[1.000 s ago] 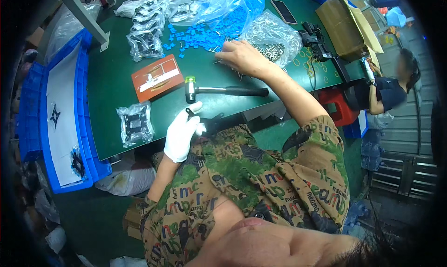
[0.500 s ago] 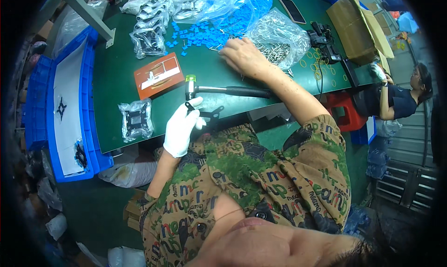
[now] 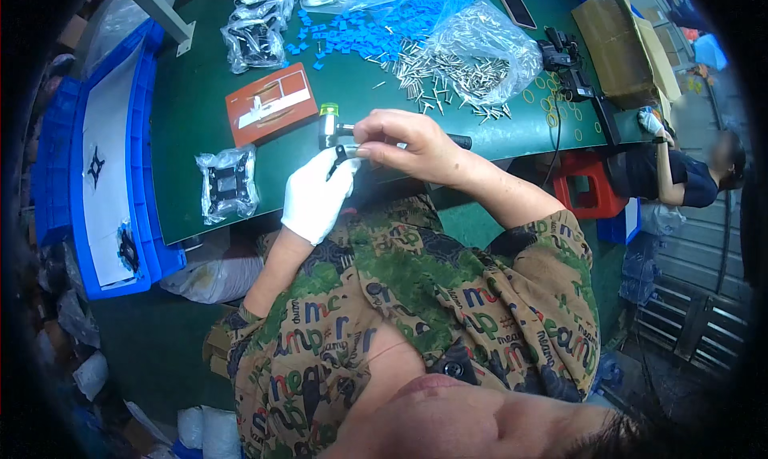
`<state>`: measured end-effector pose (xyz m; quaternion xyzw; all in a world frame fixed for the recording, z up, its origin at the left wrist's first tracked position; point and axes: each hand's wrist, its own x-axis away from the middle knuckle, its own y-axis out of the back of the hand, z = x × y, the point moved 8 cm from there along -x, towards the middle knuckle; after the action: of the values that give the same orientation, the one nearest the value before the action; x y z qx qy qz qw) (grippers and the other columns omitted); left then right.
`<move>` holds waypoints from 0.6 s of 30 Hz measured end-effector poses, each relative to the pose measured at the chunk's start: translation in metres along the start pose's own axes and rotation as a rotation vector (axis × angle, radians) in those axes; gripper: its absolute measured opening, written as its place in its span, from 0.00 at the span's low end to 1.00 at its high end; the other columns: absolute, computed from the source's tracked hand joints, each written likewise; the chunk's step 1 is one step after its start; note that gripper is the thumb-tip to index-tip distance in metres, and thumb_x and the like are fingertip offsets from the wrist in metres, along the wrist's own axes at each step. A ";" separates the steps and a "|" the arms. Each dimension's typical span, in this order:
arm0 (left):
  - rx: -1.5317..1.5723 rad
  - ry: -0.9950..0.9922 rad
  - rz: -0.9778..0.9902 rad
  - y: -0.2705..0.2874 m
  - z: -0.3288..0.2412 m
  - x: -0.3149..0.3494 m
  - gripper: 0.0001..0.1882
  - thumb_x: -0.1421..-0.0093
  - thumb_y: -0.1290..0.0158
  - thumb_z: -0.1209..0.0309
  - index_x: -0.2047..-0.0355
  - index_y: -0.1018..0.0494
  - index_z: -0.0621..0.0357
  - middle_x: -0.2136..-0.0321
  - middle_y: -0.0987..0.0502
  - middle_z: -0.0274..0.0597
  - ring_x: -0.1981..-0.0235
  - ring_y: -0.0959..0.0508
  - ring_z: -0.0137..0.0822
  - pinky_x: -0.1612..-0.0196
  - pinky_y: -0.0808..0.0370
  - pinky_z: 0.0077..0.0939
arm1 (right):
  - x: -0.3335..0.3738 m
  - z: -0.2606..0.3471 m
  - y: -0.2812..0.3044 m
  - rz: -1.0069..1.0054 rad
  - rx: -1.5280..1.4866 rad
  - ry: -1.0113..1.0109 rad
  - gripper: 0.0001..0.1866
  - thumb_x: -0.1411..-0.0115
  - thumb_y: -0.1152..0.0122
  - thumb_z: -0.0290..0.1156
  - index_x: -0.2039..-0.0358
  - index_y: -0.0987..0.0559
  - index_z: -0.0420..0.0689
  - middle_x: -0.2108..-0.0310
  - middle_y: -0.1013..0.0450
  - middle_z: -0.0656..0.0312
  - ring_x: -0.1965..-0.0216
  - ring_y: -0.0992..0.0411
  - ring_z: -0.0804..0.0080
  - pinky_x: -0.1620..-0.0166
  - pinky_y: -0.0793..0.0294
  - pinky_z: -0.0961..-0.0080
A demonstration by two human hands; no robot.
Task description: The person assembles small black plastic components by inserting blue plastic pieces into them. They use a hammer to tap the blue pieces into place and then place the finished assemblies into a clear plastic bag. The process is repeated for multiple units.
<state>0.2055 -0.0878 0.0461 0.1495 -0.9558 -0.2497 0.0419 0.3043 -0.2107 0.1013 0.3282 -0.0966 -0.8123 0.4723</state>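
My left hand (image 3: 316, 195), in a white glove, is closed on a black metal bracket (image 3: 342, 153) near the table's front edge. Most of the bracket is hidden by the fingers. My bare right hand (image 3: 416, 147) is pinched right beside it, thumb and forefinger at the bracket's edge; what they hold is too small to make out. Behind both hands lies a hammer (image 3: 329, 129) with a yellow-green face, its dark handle partly covered by my right hand. Farther back, loose metal pins (image 3: 432, 91) spill from a clear plastic bag (image 3: 520, 55).
A reddish-brown block (image 3: 240, 119) with white tape and a plastic-wrapped black bracket (image 3: 228, 183) lie to the left. Small blue pieces (image 3: 352, 35) are heaped at the back. Yellow rings (image 3: 552, 99), a phone (image 3: 514, 5) and a cardboard box (image 3: 616, 51) are at the right, near another person (image 3: 692, 175).
My right hand has come from the pin pile to the bracket in my left hand. More loose pins now lie spread in front of the bag.
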 end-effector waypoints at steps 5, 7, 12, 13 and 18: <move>-0.119 -0.057 -0.021 0.001 0.006 0.003 0.10 0.34 0.43 0.65 0.59 0.22 0.60 0.74 0.21 0.50 0.75 0.21 0.49 0.69 0.25 0.39 | 0.000 0.004 -0.014 0.019 0.033 0.041 0.09 0.37 0.33 0.30 0.59 0.22 0.42 0.64 0.23 0.56 0.62 0.23 0.59 0.59 0.24 0.67; -0.147 -0.093 -0.042 0.002 0.006 0.004 0.10 0.35 0.43 0.66 0.61 0.22 0.59 0.73 0.21 0.50 0.74 0.21 0.49 0.69 0.24 0.40 | 0.002 0.010 -0.020 0.003 0.093 0.098 0.09 0.38 0.33 0.28 0.60 0.22 0.42 0.65 0.24 0.56 0.63 0.23 0.57 0.60 0.24 0.65; -0.475 -0.364 -0.035 -0.003 -0.006 0.017 0.08 0.36 0.43 0.67 0.62 0.22 0.57 0.73 0.21 0.48 0.73 0.21 0.49 0.68 0.23 0.39 | 0.000 0.016 -0.031 -0.045 0.174 0.151 0.09 0.40 0.33 0.25 0.61 0.24 0.43 0.67 0.25 0.56 0.65 0.24 0.55 0.62 0.25 0.63; -0.445 -0.330 0.002 -0.003 -0.002 0.019 0.08 0.36 0.44 0.67 0.61 0.22 0.57 0.73 0.21 0.46 0.73 0.21 0.48 0.68 0.23 0.38 | 0.002 0.011 -0.034 -0.041 0.157 0.143 0.08 0.39 0.33 0.26 0.60 0.23 0.42 0.66 0.25 0.56 0.65 0.24 0.56 0.62 0.25 0.64; -0.014 -0.129 0.254 -0.001 0.004 0.028 0.14 0.29 0.53 0.68 0.53 0.20 0.57 0.73 0.24 0.38 0.75 0.24 0.32 0.66 0.25 0.27 | 0.009 -0.004 -0.035 0.072 0.080 0.103 0.11 0.34 0.38 0.26 0.51 0.21 0.41 0.60 0.24 0.55 0.60 0.23 0.55 0.57 0.23 0.66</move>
<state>0.1783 -0.0955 0.0424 0.0108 -0.9660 -0.2581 0.0129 0.2790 -0.1991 0.0783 0.3846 -0.1164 -0.7722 0.4922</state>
